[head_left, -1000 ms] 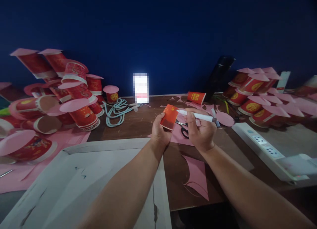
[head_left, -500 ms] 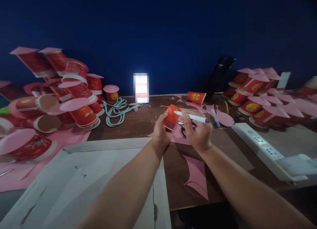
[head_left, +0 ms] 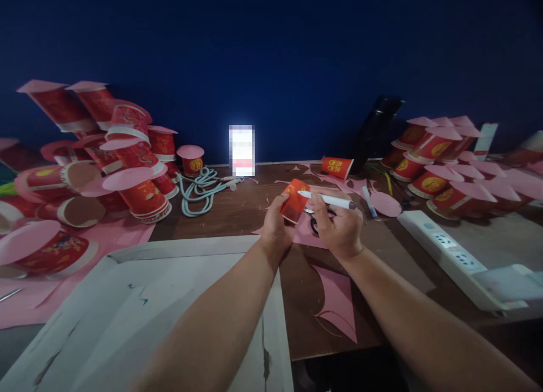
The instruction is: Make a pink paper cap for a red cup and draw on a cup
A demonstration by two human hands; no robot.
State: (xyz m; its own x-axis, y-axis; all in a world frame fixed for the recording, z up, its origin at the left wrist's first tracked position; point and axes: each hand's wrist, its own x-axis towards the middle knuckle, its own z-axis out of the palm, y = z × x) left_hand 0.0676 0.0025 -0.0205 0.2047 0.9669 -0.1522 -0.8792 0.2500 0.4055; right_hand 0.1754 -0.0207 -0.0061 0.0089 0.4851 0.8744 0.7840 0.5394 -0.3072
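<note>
Hands: left hand (head_left: 275, 225) was closed round a red cup (head_left: 294, 202), thumb on the near side; right hand (head_left: 337, 228) was pinched on a white marker (head_left: 328, 199) in a writing hold.
Cup position: held up over the table (head_left: 237, 211), tipped on its side, just above a pink sheet (head_left: 302, 235).
Marker: tip was touching or almost touching the cup's upper edge; which of the two, cannot tell.
Under hands: scissors (head_left: 313, 225) lay on the pink sheet, partly hidden by the right hand.
Done so far (judged): many cups already carried pink discs, in a left pile (head_left: 127, 171) and a right pile (head_left: 432, 154).
Cut paper: a pink offcut (head_left: 337, 301) with a curved bite out of it lay near the table's front edge; one loose pink disc (head_left: 385, 203) sat right of the marker.
Left (judged): the held cup showed no disc; a lone cup (head_left: 336, 166) on its side near the back wall looked bare too. Marks on the held cup: too small to read.
Other: power strip (head_left: 445, 245) on the right, teal cable (head_left: 201, 191) at the back, white board (head_left: 169, 301) under the left forearm.
</note>
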